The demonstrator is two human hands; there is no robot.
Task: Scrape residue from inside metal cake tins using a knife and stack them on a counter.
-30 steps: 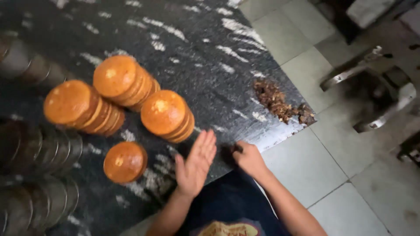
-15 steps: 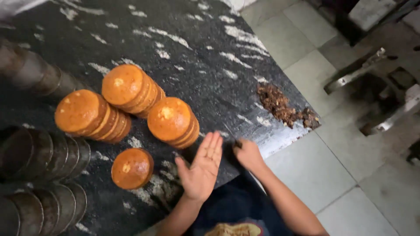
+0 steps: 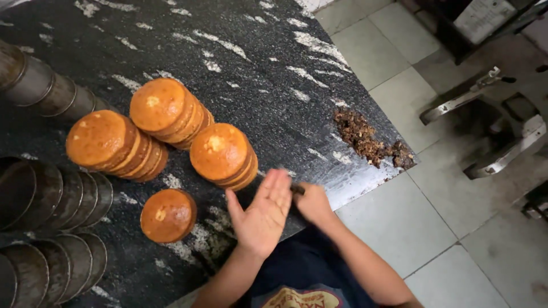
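Left hand (image 3: 264, 214) with fingers (image 3: 274, 185) spread flat, palm up, empty, above the near edge of the tabletop (image 3: 257, 63); right hand (image 3: 311, 201) closed around a small dark tool, its kind unclear. Just left lie a single golden round cake (image 3: 168, 215) and three leaning stacks (image 3: 222, 154), spongy and smooth-topped. Far left, nested dark metal tins (image 3: 51, 194); right, a brown crumb heap (image 3: 368, 140) on polished black, white-flecked stone.

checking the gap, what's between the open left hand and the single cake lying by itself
Nothing: in the head view only bare black marble counter separates the left hand from the single cake.
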